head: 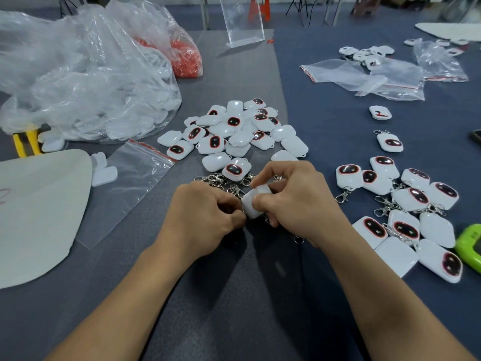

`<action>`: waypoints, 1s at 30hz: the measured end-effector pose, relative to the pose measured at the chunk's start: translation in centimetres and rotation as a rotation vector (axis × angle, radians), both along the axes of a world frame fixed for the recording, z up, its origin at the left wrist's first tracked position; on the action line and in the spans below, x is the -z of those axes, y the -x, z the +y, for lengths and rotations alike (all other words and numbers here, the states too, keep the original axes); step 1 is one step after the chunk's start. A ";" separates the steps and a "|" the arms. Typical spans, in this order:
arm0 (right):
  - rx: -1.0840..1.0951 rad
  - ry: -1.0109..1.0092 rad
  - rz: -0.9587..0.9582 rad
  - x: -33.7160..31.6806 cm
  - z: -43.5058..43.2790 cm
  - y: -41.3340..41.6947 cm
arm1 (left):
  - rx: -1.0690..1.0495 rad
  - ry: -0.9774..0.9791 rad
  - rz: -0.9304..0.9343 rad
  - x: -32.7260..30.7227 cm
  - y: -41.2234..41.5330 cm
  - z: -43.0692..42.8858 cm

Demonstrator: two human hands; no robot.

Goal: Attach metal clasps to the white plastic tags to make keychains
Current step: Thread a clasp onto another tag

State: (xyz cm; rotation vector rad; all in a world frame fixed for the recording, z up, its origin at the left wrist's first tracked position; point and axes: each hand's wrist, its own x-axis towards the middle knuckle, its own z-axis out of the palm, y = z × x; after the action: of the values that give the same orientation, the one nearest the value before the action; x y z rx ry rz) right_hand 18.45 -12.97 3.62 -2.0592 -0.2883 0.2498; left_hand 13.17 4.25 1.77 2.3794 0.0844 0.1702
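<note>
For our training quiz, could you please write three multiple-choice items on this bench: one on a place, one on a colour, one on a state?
1. Where do the tags fitted with clasps lie?
A. right of the person
B. left of the person
C. none are visible

2. What colour are the small parts in the far bag?
A. blue
B. red
C. green

3. What is the right hand doing?
A. resting flat
B. gripping a white tag
C. pointing away

Answers:
1 A, they cluster at the right with their clasps showing.
2 B, red shows through the plastic.
3 B, its fingers curl round the tag.
</note>
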 end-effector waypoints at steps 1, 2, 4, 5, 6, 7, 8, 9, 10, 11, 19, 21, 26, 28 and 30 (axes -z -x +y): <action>0.004 0.015 -0.020 -0.1 0.1 0.1 | -0.004 -0.001 0.002 0.0 0.0 0.0; 0.003 0.027 -0.036 -0.1 0.1 0.2 | -0.009 -0.002 0.001 0.0 0.0 -0.1; -0.004 0.039 -0.058 -0.3 0.2 0.4 | -0.017 0.001 -0.003 0.1 0.1 -0.2; -0.007 0.043 -0.067 -0.3 0.3 0.5 | -0.018 0.004 -0.002 0.1 0.1 -0.2; -0.009 0.050 -0.074 -0.3 0.3 0.5 | -0.018 0.006 0.004 0.1 0.2 -0.3; -0.010 0.056 -0.078 -0.3 0.3 0.5 | -0.019 0.007 0.007 0.1 0.2 -0.3; -0.009 0.060 -0.075 -0.2 0.3 0.5 | -0.021 0.006 0.007 0.1 0.3 -0.4; -0.008 0.058 -0.062 -0.2 0.3 0.5 | -0.022 0.005 0.003 0.1 0.3 -0.4; -0.006 0.047 -0.038 -0.1 0.2 0.4 | -0.023 0.000 -0.003 0.1 0.4 -0.5; -0.004 0.029 -0.005 0.1 0.2 0.3 | -0.027 -0.011 -0.008 0.1 0.5 -0.5; 0.042 -0.192 0.235 0.9 0.3 -0.5 | -0.076 -0.151 -0.067 0.0 0.6 -0.8; 0.060 -0.269 0.267 0.9 0.1 -0.7 | -0.084 -0.176 -0.119 -0.1 0.8 -0.9; 0.052 -0.346 0.246 0.7 -0.1 -0.9 | -0.096 -0.147 -0.186 -0.5 0.7 -0.9; 0.039 -0.279 0.170 0.6 0.0 -0.6 | -0.091 -0.132 -0.172 -0.3 0.6 -0.7; 0.017 -0.174 0.071 0.6 0.0 -0.3 | -0.087 -0.118 -0.143 -0.2 0.5 -0.6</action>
State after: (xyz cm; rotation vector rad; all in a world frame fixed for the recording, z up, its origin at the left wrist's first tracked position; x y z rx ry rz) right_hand 18.74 -12.95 3.03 -1.8761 -0.2401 0.2774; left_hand 12.70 3.67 1.92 2.4748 0.1128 0.3955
